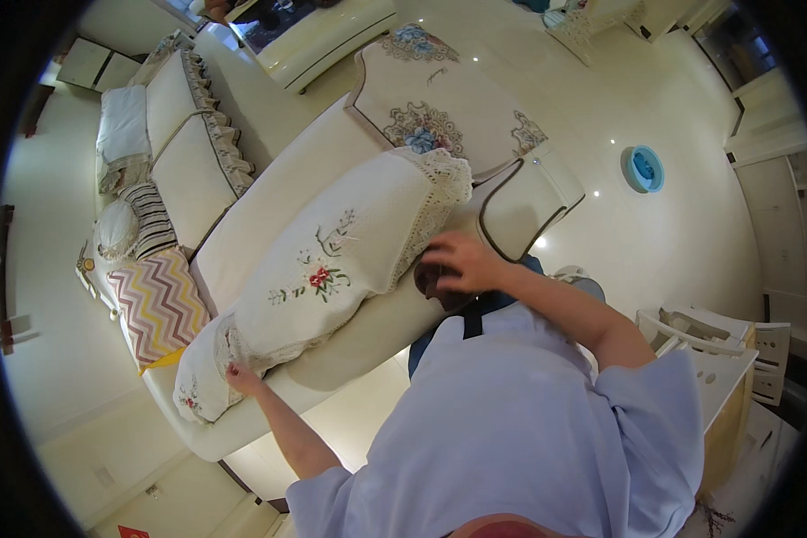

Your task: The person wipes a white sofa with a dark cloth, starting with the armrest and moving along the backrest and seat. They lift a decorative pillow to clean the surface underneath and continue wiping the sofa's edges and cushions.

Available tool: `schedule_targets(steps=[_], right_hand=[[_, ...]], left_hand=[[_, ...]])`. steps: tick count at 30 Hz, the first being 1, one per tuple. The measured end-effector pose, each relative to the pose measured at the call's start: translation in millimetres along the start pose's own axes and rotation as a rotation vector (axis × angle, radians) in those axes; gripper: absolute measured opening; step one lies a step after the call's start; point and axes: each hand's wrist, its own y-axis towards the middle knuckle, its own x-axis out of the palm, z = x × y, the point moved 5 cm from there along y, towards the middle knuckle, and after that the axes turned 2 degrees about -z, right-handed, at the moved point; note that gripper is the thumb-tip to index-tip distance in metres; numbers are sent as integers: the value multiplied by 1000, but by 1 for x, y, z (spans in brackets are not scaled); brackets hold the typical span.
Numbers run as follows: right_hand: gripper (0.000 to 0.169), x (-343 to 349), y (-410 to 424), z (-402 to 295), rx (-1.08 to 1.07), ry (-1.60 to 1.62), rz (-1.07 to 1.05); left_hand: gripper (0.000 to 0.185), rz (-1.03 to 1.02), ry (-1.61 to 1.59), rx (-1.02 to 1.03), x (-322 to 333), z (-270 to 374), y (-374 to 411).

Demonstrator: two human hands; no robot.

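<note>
Over the back of a cream sofa [350, 356] lies a white embroidered cover [370, 222] with red flowers and a lace edge. At its lower left part, my left hand [244, 378] has its fingers closed at the lace trim, seemingly pinching the fabric. My right hand [467, 262], blurred, is by the cover's lace edge near my waist, above a dark brown item [444, 286] that I cannot make out fully. Whether its fingers hold anything is not clear. Farther out, a floral cover [464, 101] drapes over the sofa's chaise end.
A zigzag-patterned cushion [158, 306], a striped cushion [149, 218] and a white pillow [122, 124] rest on the sofa. A blue basin [643, 169] stands on the floor at right. White chairs [706, 336] are close behind my right elbow. A low cream table [329, 40] stands beyond the sofa.
</note>
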Motion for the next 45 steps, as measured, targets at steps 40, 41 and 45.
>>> schedule_targets(steps=[40,41,45], right_hand=[[74,5,12,368,614,13,-1027],[74,12,17,364,593,-2,-1062],[68,76,34,361,555,-48,-1055]], left_hand=[[13,-486,-122,528,122,438,-450],[13,-488,-117,525,122,436,-451],[13,-509,-118,506,121,443,-446]])
